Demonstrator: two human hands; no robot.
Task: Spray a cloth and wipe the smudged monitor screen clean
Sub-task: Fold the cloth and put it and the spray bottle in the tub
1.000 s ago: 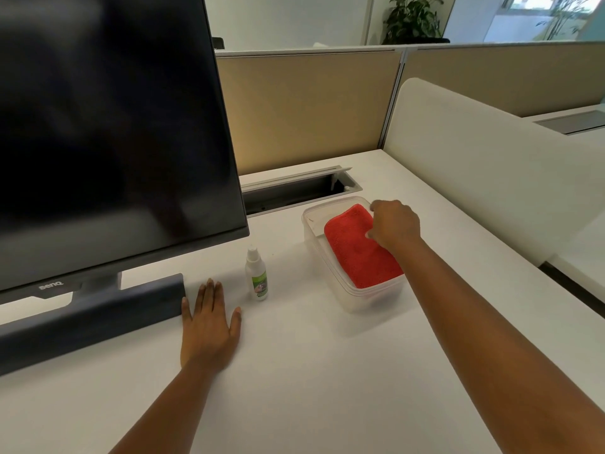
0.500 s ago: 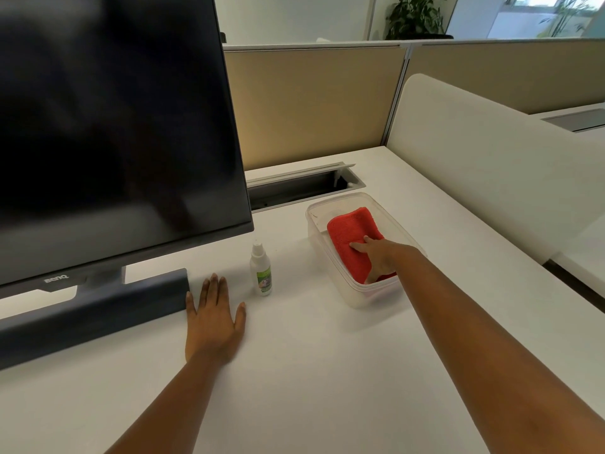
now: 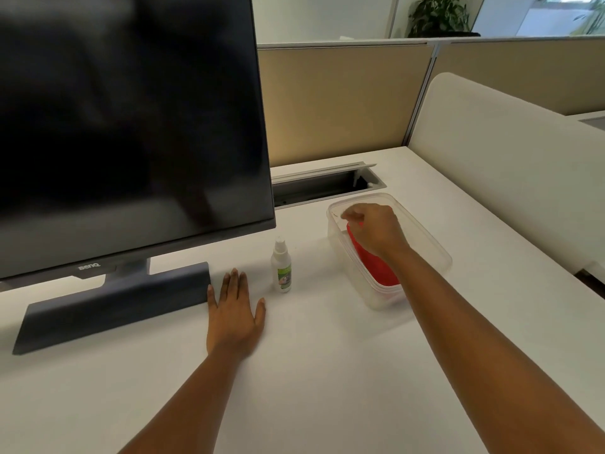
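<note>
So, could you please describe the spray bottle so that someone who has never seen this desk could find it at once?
Start at the big dark monitor on the white desk. Just right of its grey base, between the left hand lying flat and the clear plastic tub holding the red cloth, stands the spray bottle. It is the only small upright white thing there, with a green label.

One BenQ monitor (image 3: pixel 131 126) stands on one white worktop (image 3: pixel 327 371). There is one small spray bottle (image 3: pixel 281 265), one clear plastic container (image 3: pixel 422 244) and one red cloth (image 3: pixel 376 263) inside it. Two hands show: one left hand (image 3: pixel 234 311) and one right hand (image 3: pixel 376 229). One open cable tray (image 3: pixel 324 185) is set into the worktop, and one potted plant (image 3: pixel 438 14) stands beyond two partition panels (image 3: pixel 343 103).
</note>
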